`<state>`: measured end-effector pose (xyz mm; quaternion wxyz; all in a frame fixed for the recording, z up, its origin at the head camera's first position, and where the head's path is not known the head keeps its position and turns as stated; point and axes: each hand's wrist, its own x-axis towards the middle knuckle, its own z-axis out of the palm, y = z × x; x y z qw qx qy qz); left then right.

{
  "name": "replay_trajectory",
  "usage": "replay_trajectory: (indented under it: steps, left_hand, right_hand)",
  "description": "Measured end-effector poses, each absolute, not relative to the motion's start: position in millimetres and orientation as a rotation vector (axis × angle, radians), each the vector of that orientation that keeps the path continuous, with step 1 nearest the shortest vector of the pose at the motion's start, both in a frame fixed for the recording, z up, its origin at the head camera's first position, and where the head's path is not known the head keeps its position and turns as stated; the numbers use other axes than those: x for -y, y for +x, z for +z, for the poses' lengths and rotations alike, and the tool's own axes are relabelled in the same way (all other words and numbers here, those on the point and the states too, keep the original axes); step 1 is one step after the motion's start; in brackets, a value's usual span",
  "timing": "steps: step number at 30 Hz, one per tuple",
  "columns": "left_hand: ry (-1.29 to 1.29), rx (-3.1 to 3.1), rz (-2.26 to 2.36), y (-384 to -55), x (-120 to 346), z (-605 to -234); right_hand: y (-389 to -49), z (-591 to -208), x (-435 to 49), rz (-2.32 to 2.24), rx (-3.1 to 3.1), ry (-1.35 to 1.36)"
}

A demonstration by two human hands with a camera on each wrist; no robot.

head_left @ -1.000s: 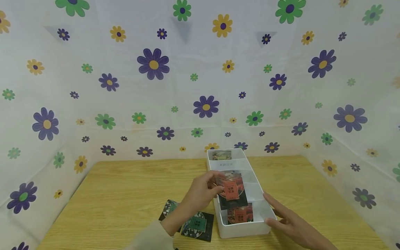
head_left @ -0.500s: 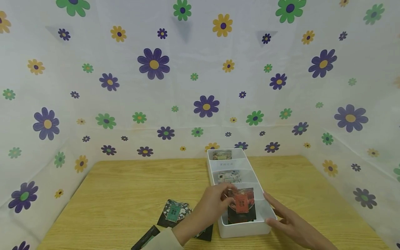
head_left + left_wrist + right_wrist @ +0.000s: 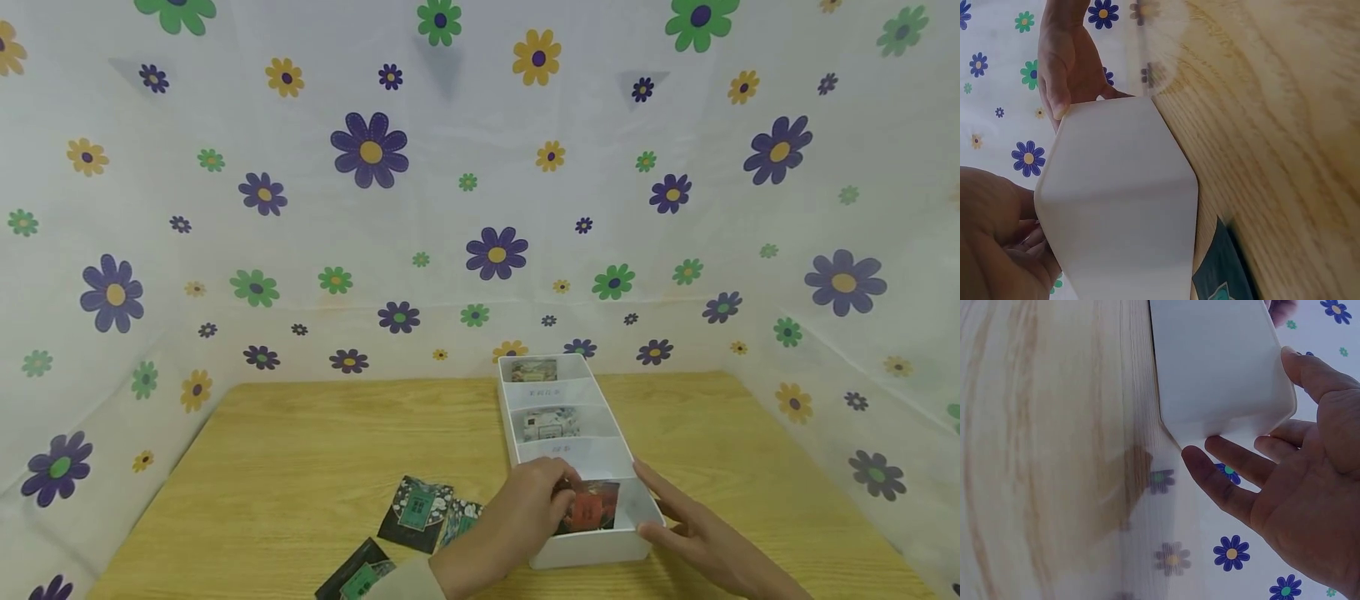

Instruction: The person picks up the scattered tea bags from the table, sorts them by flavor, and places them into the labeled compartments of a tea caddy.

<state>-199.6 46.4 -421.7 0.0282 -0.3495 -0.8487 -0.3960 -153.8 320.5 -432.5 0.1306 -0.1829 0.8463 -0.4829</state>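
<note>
A long white divided box (image 3: 592, 550) stands on the table, right of centre. In its nearest compartment, my left hand (image 3: 517, 521) pinches the upper left of a red-and-black tea packet (image 3: 600, 504). Another red packet seen there earlier is now covered. At the box's near right corner, my right hand (image 3: 705, 542) grips the wall, thumb at the front and fingers along the right side. The right wrist view shows those fingers (image 3: 1235, 459) against the white box (image 3: 1222, 369). The left wrist view has the left hand (image 3: 1004, 237) at the rim, its packet hidden.
Several black-and-green tea packets (image 3: 417, 510) lie on the wooden table (image 3: 322, 450) left of the box. Farther compartments hold a pale packet (image 3: 551, 422) and a greenish packet (image 3: 534, 369); dividers bear handwriting. A flowered cloth (image 3: 420, 208) surrounds the table.
My left hand has brought the red packet from above the middle compartments down and toward me into the nearest one. The right hand keeps its place on the box.
</note>
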Motion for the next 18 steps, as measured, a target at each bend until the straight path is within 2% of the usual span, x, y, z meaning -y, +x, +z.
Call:
replay_trajectory:
  steps: [6, 11, 18]
  left_hand:
    - [-1.096, 2.641, -1.057, -196.3, -47.6, -421.7]
    - [-1.105, 2.523, -0.730, -192.5, -47.2, -422.0]
    - [-1.001, 2.320, -0.361, -196.3, -43.4, -428.2]
  right_hand:
    - [-154.7, -431.6, -319.7, -1.411, -2.449, -0.514]
    - [-154.6, -430.7, -319.2, -1.408, -2.452, -0.506]
    - [-154.3, -430.0, -318.6, -1.384, -2.463, -0.493]
